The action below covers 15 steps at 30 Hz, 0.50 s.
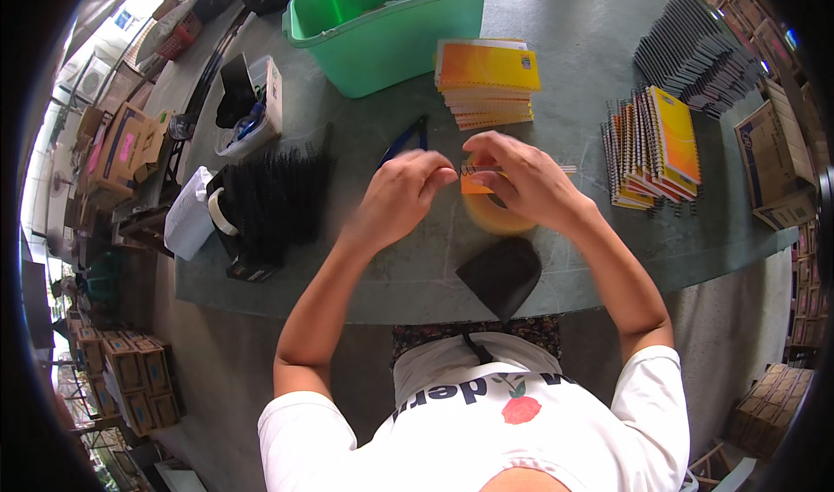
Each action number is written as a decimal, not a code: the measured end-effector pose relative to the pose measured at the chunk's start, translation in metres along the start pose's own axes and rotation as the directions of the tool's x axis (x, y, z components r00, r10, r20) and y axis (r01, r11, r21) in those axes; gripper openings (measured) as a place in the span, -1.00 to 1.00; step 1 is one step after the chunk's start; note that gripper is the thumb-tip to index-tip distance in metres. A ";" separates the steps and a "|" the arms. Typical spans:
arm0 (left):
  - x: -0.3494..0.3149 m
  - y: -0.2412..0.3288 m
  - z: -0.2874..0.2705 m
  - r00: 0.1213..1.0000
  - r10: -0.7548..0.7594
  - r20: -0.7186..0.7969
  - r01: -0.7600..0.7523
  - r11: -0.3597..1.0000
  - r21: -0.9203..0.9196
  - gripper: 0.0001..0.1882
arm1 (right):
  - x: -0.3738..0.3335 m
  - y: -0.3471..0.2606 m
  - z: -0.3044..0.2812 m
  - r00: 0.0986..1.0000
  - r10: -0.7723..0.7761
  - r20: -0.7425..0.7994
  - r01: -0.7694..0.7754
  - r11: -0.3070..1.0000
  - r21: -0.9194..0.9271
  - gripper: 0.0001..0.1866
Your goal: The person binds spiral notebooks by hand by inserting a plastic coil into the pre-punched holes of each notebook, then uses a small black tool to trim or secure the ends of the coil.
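Over the table's near middle, my right hand [526, 179] is closed on a spiral notebook [474, 184]; a strip of its orange cover and a bit of wire coil show, the rest lies behind the fingers. My left hand [400, 195] is beside the coil end, thumb and forefinger pinched together; whatever is between them is too small to make out. Below the right hand lies a roll of yellowish tape [495, 219]. Blue-handled pliers [403, 142] rest just beyond my left hand. Nearer my body is a dark, rounded-triangular piece [504, 275].
Beyond my hands stand a stack of yellow-orange notebooks [488, 79] and a green tub [395, 36]. More spiral notebooks [651, 149], dark coil-edged stacks [695, 53] and a carton [777, 162] are right. Black wire coils [282, 196] and a white bin [252, 114] are left.
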State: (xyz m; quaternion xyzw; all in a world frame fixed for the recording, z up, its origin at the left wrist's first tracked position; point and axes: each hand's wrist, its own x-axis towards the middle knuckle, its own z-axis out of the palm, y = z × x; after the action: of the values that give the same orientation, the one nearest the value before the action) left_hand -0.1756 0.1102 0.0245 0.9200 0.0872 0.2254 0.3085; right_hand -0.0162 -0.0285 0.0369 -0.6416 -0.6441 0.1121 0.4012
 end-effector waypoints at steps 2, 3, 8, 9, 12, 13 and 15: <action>0.007 0.018 0.005 0.972 0.144 -0.186 -0.108 0.975 0.192 -0.81 | 0.000 0.005 0.003 0.995 -0.090 -0.032 0.088 0.995 -0.040 -0.78; 0.008 0.028 0.010 0.937 0.227 -0.266 -0.146 0.945 0.291 -0.81 | 0.000 0.007 0.004 0.990 -0.135 -0.047 0.132 0.989 -0.062 -0.77; -0.054 0.048 0.087 0.989 0.001 0.151 -0.013 0.997 0.078 -0.66 | -0.006 -0.005 -0.011 0.999 0.026 -0.047 -0.038 0.959 -0.282 -0.78; -0.060 0.044 0.089 0.982 -0.003 0.190 -0.002 1.000 0.025 -0.63 | -0.010 -0.008 -0.019 0.993 0.116 0.008 -0.107 0.935 -0.339 -0.78; -0.046 0.055 0.063 0.993 -0.001 0.114 0.007 0.999 -0.050 -0.56 | -0.027 0.012 -0.035 0.953 0.303 -0.001 -0.301 0.949 0.096 -0.86; -0.032 0.059 0.043 0.999 -0.014 -0.042 0.014 1.000 -0.019 -0.55 | -0.035 0.024 -0.034 0.936 0.350 -0.020 -0.327 0.892 0.312 -0.87; -0.008 0.055 0.003 0.849 0.216 -0.483 -0.083 0.956 0.282 -0.54 | -0.045 0.037 -0.028 0.922 0.387 -0.023 -0.302 0.754 0.583 -0.87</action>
State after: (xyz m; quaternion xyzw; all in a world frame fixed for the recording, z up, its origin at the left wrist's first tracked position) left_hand -0.1796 0.0622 0.0527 0.8631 0.1208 0.4707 0.1373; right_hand 0.0226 -0.0740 0.0144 -0.6064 -0.4210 0.3251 0.5911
